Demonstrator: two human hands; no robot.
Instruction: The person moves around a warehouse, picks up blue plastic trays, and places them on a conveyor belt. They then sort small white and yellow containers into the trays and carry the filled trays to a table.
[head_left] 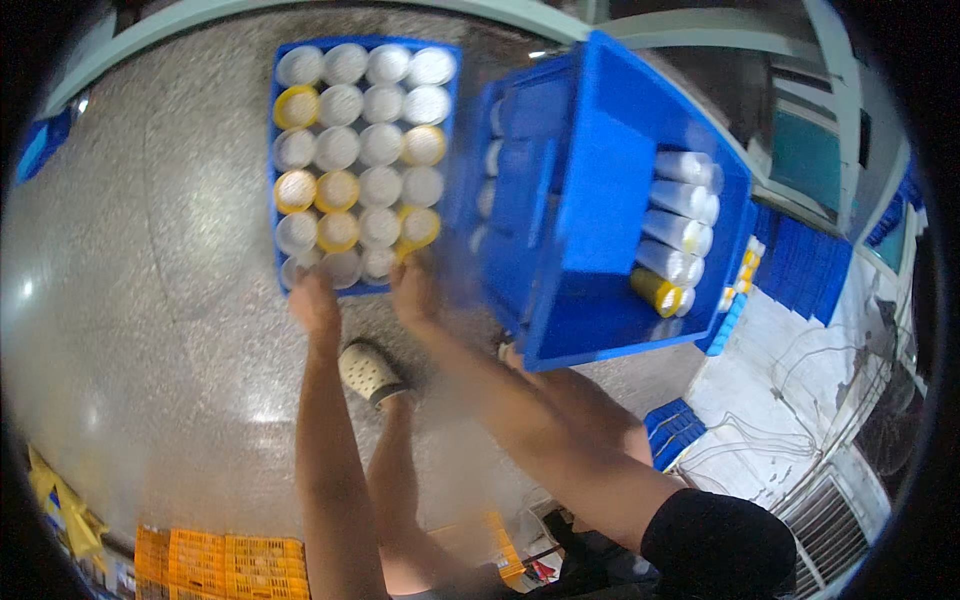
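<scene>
On the floor in front of me is a blue tray (268, 200) with rows of upright round pieces like cups or short tubes, mostly white with several yellow ones. My left hand (316, 303) is at the tray's near left corner, its fingers curled in beside a white round piece (297, 268). At the near right part is my right hand (414, 290), closed in just below a yellow round piece (416, 230). Both hands are blurred, and whether they grip the tray edge or the pieces is hidden.
Right of the tray stands a deep blue crate (620, 130), with white tapered tubes (680, 200) and one yellow tube (655, 292) lying inside. My foot in a pale clog (370, 372) is close to the tray. Orange crates (225, 565) are behind at lower left; blue trays (800, 260) are at far right.
</scene>
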